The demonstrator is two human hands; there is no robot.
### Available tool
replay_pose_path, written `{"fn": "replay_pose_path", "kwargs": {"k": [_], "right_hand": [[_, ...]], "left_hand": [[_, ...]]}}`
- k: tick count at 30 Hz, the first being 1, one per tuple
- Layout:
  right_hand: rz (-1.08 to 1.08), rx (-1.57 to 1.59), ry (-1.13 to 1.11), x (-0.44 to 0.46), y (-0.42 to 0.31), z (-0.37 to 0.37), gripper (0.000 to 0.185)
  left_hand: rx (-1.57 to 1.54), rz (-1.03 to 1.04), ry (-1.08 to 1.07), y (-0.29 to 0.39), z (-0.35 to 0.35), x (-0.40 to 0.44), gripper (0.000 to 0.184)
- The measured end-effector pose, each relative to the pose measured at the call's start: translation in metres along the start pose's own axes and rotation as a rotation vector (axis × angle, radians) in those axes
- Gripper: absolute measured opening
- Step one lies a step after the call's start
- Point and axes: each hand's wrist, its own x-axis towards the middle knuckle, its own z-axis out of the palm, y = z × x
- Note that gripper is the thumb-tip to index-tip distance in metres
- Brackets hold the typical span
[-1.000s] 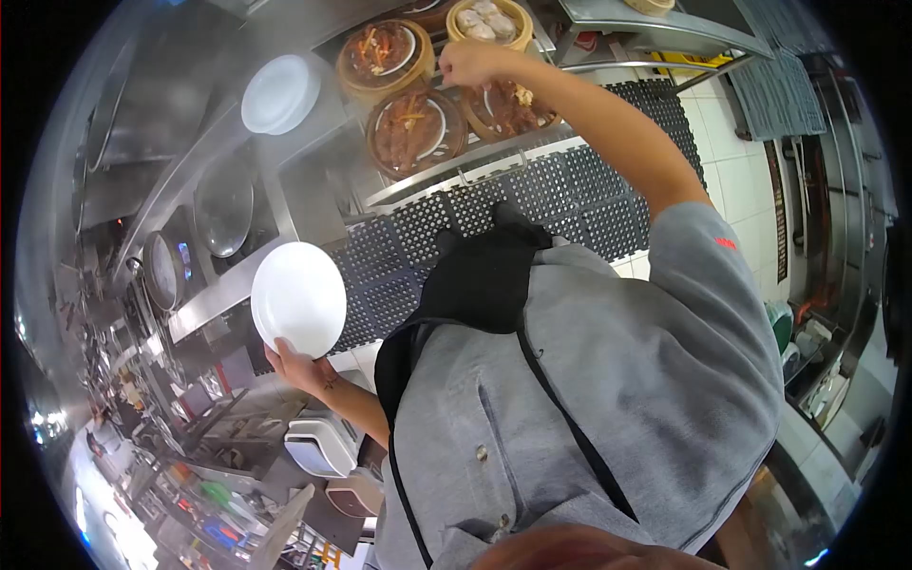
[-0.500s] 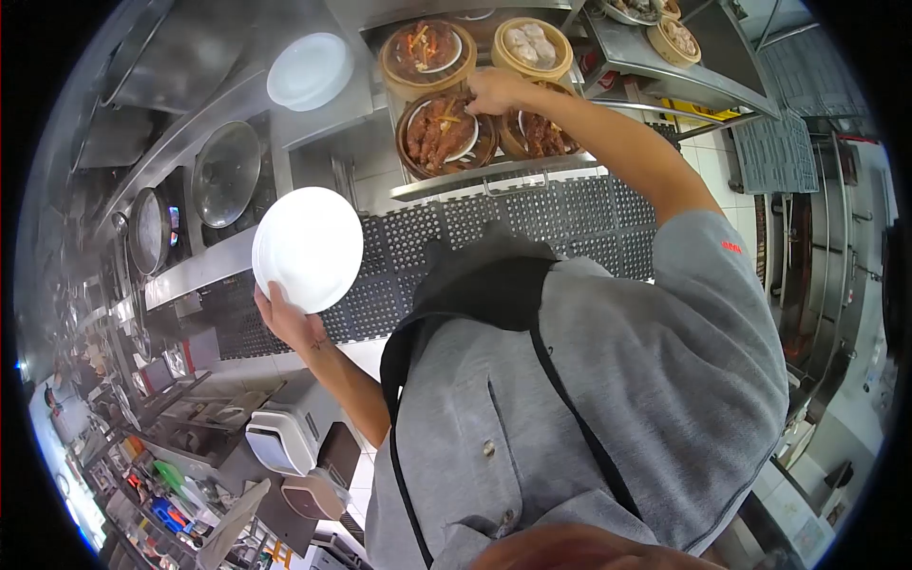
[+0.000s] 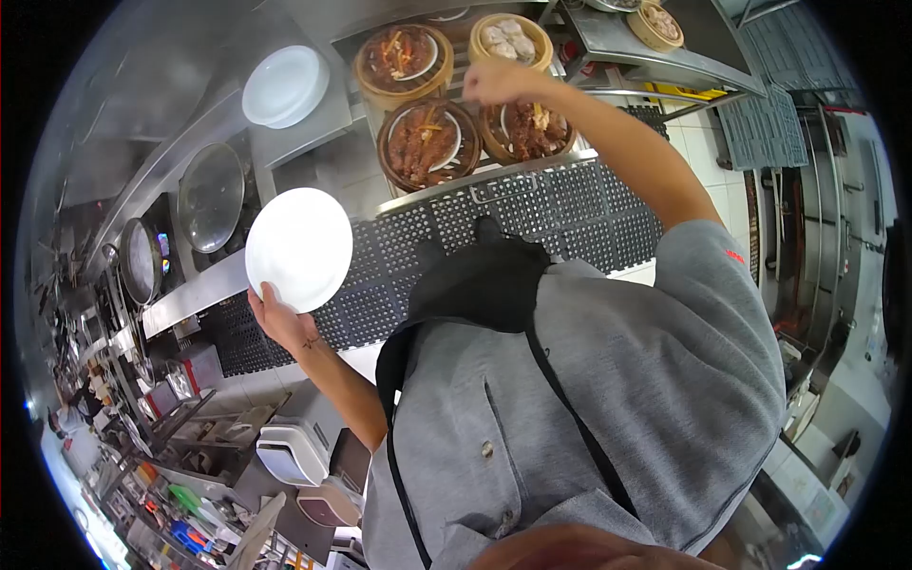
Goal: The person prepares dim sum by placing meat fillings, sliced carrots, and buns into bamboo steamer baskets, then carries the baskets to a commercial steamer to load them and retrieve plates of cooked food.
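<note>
My left hand (image 3: 277,319) grips the lower edge of a round white plate (image 3: 299,250), thumb on top. My right hand (image 3: 496,84) is above the gap between the steamer baskets, its fingers bunched and pointing down; whatever is between them is hidden. Just below and left of it, a dark basket (image 3: 388,169) holds a dish of reddish-brown food (image 3: 424,142). Another dark basket (image 3: 502,152) with similar food is partly under my right forearm. Behind these stand a light basket with reddish-brown food (image 3: 397,52) and a bamboo basket with white dumplings (image 3: 508,40).
White plates (image 3: 285,85) are on the steel counter (image 3: 304,133) at the left, past two round pan-like vessels (image 3: 211,198). At the upper right, a steel table (image 3: 622,43) bears another bamboo basket (image 3: 655,27). A black perforated mat (image 3: 560,204) covers the floor.
My right hand has come away from the edge of the lower left dish, where it was half a second ago. My left hand still holds the plate. The whole view has shifted slightly.
</note>
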Motion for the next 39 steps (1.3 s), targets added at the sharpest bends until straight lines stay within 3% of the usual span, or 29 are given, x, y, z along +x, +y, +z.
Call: {"fn": "replay_pose_path", "kwargs": {"k": [1,3,5,6,8,13,24,39], "right_hand": [[0.066,0.258,0.051,-0.011,0.01,-0.012,0.032],[0.006,-0.314,0.25,-0.043,0.032,-0.05,0.03],[0.223,-0.146,-0.01,-0.082,0.04,-0.074,0.026],[0.232,-0.143,-0.007,-0.089,0.063,-0.068,0.026],[0.374,0.282,-0.091,-0.091,0.114,-0.044,0.027],[0.374,0.511,-0.082,-0.099,0.11,-0.014,0.03],[0.416,0.293,0.025,-0.096,0.093,-0.008,0.037],[0.377,0.306,0.046,-0.104,0.089,-0.026,0.037]], "left_hand": [[0.018,-0.001,0.01,0.003,0.002,-0.002,0.046],[0.039,-0.013,0.011,0.002,0.001,-0.003,0.046],[0.048,0.014,0.036,0.002,-0.002,0.001,0.045],[0.026,0.009,0.034,0.003,-0.003,0.0,0.044],[0.046,0.008,0.041,0.0,-0.007,0.003,0.044],[0.028,0.011,0.073,0.0,-0.007,0.0,0.044],[0.019,0.016,0.05,0.002,0.004,-0.012,0.045],[0.063,0.007,0.033,0.018,0.031,-0.021,0.043]]}}
